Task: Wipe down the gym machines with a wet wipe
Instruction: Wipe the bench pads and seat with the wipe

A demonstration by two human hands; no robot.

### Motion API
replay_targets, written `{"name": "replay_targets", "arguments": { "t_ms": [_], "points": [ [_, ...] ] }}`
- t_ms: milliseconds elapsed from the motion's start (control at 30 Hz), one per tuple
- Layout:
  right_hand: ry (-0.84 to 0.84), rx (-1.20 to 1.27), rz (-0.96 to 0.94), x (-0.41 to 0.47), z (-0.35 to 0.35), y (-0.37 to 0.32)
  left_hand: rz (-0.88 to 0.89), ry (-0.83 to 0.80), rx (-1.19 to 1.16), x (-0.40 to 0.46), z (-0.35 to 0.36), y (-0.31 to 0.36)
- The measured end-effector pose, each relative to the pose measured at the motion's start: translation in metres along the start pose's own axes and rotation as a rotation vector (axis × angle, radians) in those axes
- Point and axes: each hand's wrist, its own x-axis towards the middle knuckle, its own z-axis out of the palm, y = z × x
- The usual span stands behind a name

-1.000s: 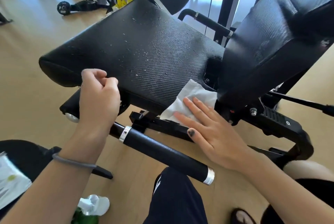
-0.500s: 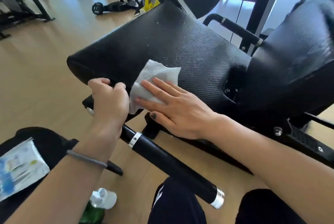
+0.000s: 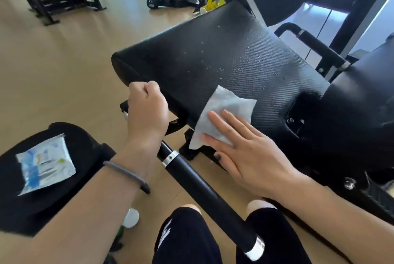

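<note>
The right hand [image 3: 253, 155] lies flat, fingers straight, pressing the white wet wipe [image 3: 223, 114] against the near edge of the black seat pad [image 3: 223, 59]. The left hand [image 3: 147, 110] is curled into a fist at the pad's front corner; whether it grips anything cannot be told.

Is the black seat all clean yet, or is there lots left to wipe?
Lots left. The right hand presses the wet wipe flat on the near edge of the seat pad. Droplets dot the pad's top. The left hand is fisted by the pad's front. The handle looks untouched.
</note>
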Motion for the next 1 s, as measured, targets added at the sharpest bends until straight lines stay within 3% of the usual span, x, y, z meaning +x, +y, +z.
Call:
{"name": "replay_targets", "arguments": {
  "t_ms": [133,267,400,667,900,1000],
  "points": [
    [0.036,-0.053,-0.031,0.074,-0.009,-0.016,-0.1,0.131,-0.099,-0.002,-0.002,0.003],
    [0.0,-0.022,-0.029,0.019,-0.003,-0.002,-0.174,0.16,-0.146,-0.002,-0.004,0.001],
    [0.011,0.03,0.008,-0.042,0.003,0.012,-0.086,0.174,-0.122,-0.002,-0.003,-0.002],
    [0.016,-0.088,-0.083,0.068,-0.01,-0.01,0.006,0.231,-0.095,-0.008,-0.001,0.0],
    [-0.021,-0.093,-0.073,-0.03,0.003,0.01,0.011,0.226,-0.058,-0.008,-0.001,-0.003],
    [-0.02,-0.111,-0.094,-0.006,-0.002,0.006,0.031,0.225,-0.051,-0.01,-0.001,-0.001]
  ]
}}
